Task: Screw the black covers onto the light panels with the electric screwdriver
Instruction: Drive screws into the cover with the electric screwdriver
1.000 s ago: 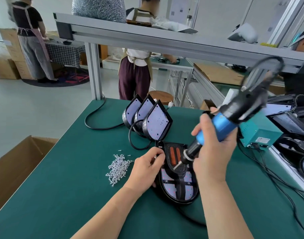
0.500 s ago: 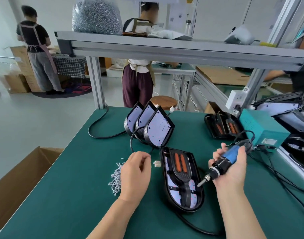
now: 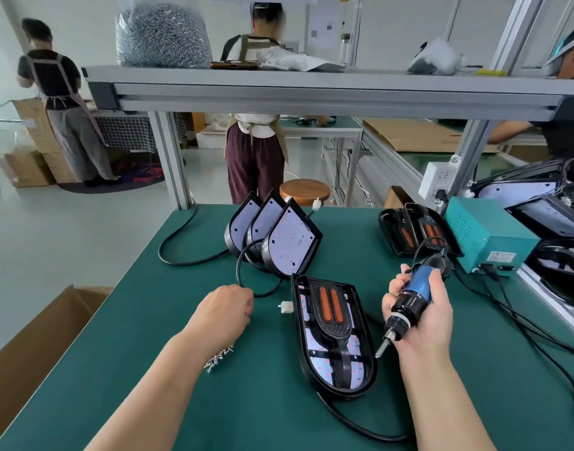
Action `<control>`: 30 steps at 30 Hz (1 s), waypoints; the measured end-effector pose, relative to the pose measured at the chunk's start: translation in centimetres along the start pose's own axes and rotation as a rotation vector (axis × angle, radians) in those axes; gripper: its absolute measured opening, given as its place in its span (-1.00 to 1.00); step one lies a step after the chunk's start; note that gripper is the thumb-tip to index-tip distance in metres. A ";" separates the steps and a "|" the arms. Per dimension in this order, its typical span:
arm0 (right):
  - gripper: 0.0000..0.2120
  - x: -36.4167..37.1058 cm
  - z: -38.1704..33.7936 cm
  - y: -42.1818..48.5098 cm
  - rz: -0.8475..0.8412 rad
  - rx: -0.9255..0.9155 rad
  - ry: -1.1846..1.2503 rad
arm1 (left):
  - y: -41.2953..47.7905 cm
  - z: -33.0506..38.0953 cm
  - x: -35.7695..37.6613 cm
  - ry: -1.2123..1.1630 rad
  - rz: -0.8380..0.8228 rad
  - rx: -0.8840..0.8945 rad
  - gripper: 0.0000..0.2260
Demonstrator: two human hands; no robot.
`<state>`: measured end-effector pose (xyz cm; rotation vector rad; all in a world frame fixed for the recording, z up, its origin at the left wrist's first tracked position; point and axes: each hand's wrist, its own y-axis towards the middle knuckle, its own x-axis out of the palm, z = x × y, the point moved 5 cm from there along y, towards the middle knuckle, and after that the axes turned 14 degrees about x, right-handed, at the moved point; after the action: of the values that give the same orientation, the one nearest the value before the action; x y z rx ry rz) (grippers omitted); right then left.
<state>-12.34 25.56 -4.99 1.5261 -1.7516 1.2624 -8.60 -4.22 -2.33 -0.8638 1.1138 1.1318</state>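
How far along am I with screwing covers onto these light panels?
Done: two covered panels sit by the teal box, by the look of it. In hand: the panel has its cover on; your right hand holds the screwdriver beside it. Left: three bare panels standing behind.

Green table mat point(image 3: 149, 336), black cover point(image 3: 331, 320) with orange strips, blue-and-black screwdriver point(image 3: 409, 297), teal box point(image 3: 487, 242).

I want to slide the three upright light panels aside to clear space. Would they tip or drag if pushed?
Probably tippy: the three upright light panels stand on edge, leaning against one another, so nudging one likely topples the row. Their black cables loop loosely across the green mat and would likely trail or snag. The housings look rigid, not floppy.
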 end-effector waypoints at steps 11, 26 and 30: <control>-0.84 -0.2 0.2 0.0 0.134 -0.049 -0.020 | -0.6 1.2 -1.2 -0.207 0.320 0.028 -0.85; -0.64 -0.8 -0.2 0.3 0.129 -0.044 0.071 | 0.3 10.0 -0.8 -1.125 0.462 -0.005 -0.85; -0.66 -1.3 -0.5 0.5 0.170 -0.045 0.187 | -0.1 12.3 0.2 -0.983 0.389 0.063 -0.80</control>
<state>-12.54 26.60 -6.04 1.2120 -1.8032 1.3894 -5.70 7.39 0.58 0.0339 0.4766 1.5728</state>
